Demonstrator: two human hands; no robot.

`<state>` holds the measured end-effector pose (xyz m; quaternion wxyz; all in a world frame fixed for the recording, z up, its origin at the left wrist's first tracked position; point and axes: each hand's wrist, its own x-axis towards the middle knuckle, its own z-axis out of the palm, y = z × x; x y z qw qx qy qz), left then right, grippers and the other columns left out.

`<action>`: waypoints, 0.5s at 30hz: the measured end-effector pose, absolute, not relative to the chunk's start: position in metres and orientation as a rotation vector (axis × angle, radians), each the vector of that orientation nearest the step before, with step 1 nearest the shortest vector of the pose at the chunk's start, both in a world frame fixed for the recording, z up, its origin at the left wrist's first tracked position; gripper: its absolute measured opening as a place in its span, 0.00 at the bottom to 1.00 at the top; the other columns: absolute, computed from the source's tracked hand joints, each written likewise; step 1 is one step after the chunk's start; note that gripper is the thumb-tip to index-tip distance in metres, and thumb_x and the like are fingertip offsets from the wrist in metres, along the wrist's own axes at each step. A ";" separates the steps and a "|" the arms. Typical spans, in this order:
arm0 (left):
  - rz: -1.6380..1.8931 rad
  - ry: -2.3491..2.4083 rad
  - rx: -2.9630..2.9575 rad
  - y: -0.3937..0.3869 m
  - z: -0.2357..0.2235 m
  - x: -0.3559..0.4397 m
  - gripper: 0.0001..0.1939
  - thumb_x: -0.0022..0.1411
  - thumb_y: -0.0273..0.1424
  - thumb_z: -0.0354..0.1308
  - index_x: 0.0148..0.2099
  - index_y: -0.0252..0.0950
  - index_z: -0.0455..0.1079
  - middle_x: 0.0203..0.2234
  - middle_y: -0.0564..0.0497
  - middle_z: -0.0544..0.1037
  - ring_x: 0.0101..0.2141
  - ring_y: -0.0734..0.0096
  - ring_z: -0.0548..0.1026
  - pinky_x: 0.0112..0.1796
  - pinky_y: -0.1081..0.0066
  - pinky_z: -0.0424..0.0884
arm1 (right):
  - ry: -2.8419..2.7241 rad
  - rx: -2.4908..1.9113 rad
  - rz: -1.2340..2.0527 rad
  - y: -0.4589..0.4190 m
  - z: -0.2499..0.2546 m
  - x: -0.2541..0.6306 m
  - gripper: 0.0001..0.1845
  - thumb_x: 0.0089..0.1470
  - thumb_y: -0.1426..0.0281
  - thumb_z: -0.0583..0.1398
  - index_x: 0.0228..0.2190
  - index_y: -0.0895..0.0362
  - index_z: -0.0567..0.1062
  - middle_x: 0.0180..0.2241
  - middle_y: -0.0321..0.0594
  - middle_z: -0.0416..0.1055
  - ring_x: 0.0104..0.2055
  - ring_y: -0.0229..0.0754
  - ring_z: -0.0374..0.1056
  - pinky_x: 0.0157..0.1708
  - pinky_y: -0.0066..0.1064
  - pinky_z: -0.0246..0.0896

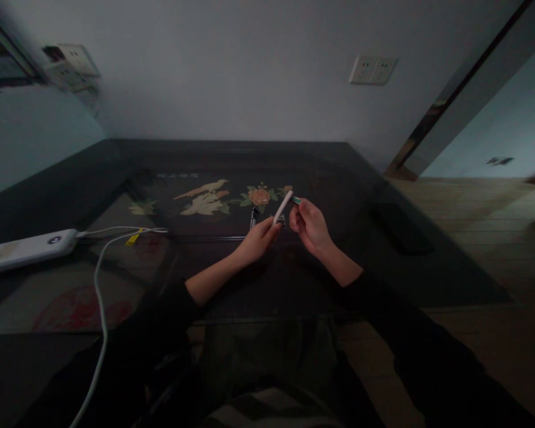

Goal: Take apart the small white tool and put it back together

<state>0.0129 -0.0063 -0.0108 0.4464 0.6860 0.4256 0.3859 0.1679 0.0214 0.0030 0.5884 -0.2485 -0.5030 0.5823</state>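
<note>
Over the dark table, my left hand (261,238) is closed around the lower end of a slim white rod (283,206), which slants up to the right. My right hand (311,224) pinches a small narrow piece with a green tint (296,200) beside the rod's upper end. Whether that piece touches the rod, I cannot tell. Just behind my left fingertips is a small shiny metallic item (282,221), too small to name. A thin pale item with a dark top (253,217) shows left of it, partly hidden by my left hand.
The glossy dark table (267,285) bears a bird-and-flower picture (205,199). On the left lies a white power bank (29,249) with a white cable (98,291) trailing to the front edge. A dark flat object (401,229) lies at right. A wall with sockets (373,70) stands behind.
</note>
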 end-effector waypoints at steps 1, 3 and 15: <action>0.953 1.062 1.694 -0.006 -0.011 0.013 0.13 0.67 0.39 0.46 0.34 0.37 0.58 0.20 0.58 0.60 0.20 0.78 0.58 0.21 0.77 0.55 | -1.169 -0.575 1.360 0.021 0.003 0.168 0.23 0.49 0.49 0.65 0.27 0.54 0.66 0.16 0.27 0.61 0.16 0.30 0.51 0.16 0.27 0.42; 0.949 1.061 1.677 -0.006 -0.011 0.013 0.13 0.67 0.40 0.46 0.34 0.37 0.58 0.20 0.59 0.60 0.19 0.79 0.58 0.20 0.77 0.55 | -1.164 -0.571 1.363 0.021 0.004 0.168 0.23 0.48 0.49 0.65 0.27 0.54 0.66 0.16 0.27 0.62 0.15 0.30 0.50 0.16 0.27 0.42; 0.901 0.945 1.618 -0.016 -0.004 0.017 0.13 0.67 0.42 0.48 0.38 0.36 0.59 0.20 0.60 0.59 0.18 0.80 0.57 0.19 0.78 0.55 | -1.155 -0.626 1.343 0.021 0.003 0.167 0.25 0.46 0.47 0.66 0.32 0.54 0.70 0.17 0.26 0.60 0.17 0.30 0.51 0.17 0.28 0.44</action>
